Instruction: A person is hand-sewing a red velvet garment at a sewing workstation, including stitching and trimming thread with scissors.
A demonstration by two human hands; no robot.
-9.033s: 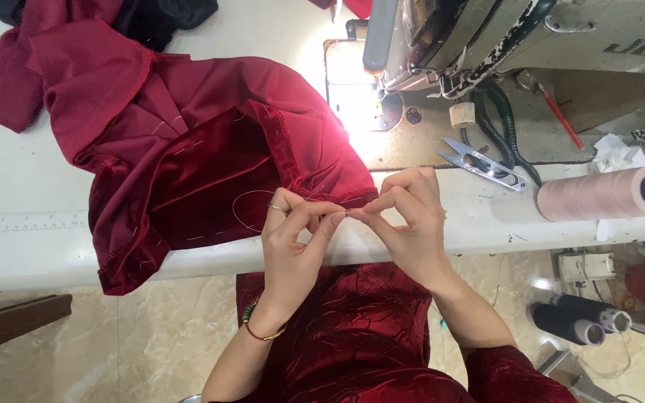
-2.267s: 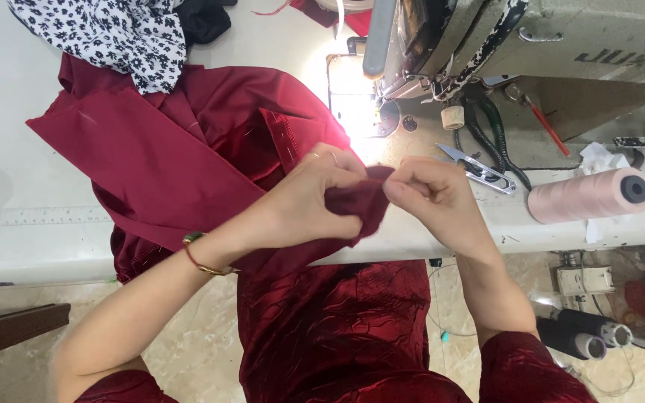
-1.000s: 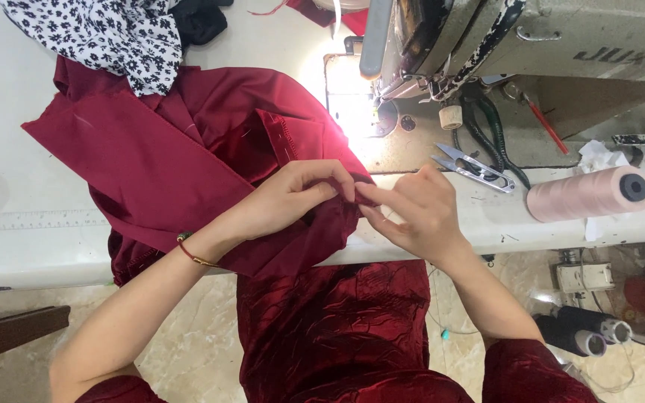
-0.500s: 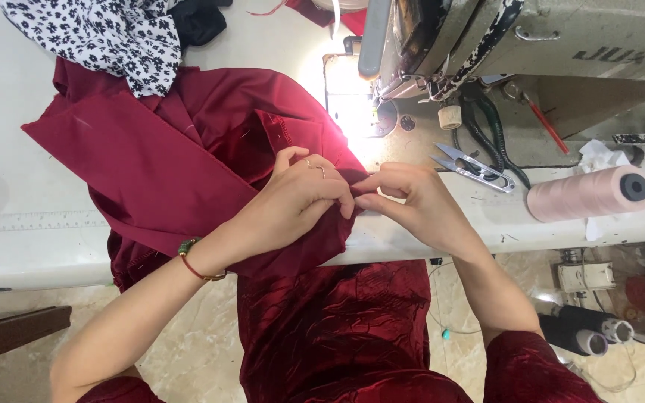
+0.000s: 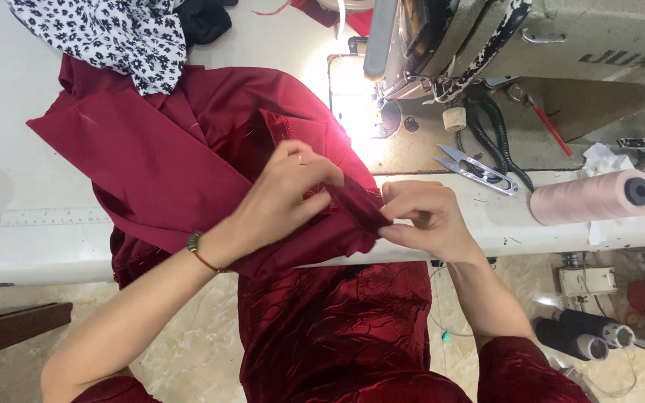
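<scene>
1. Dark red satin fabric (image 5: 188, 157) lies spread over the white desk (image 5: 31, 246), with one edge hanging off the front towards the person's lap.
2. Left hand (image 5: 289, 190) rests on top of the cloth near the desk's front edge, fingers pressed together and curled over a folded fold of it.
3. Right hand (image 5: 423, 220) meets it from the other side, thumb and forefinger pinching the same small fold of red fabric; the two hands are touching or nearly so.
4. What sits inside the pinch is hidden by the fingers, possibly a seam end or a thread.
5. The step in hand looks like folding or aligning a small edge by hand, just in front of the grey industrial sewing machine (image 5: 531, 37).
6. A sensible next move would call for keeping the fold tight while sliding it towards the lit needle area.
7. Nearby: silver thread snips (image 5: 475, 168), a pink thread cone lying on its side (image 5: 591, 198), and black-and-white floral cloth (image 5: 106, 33) at the far edge.
</scene>
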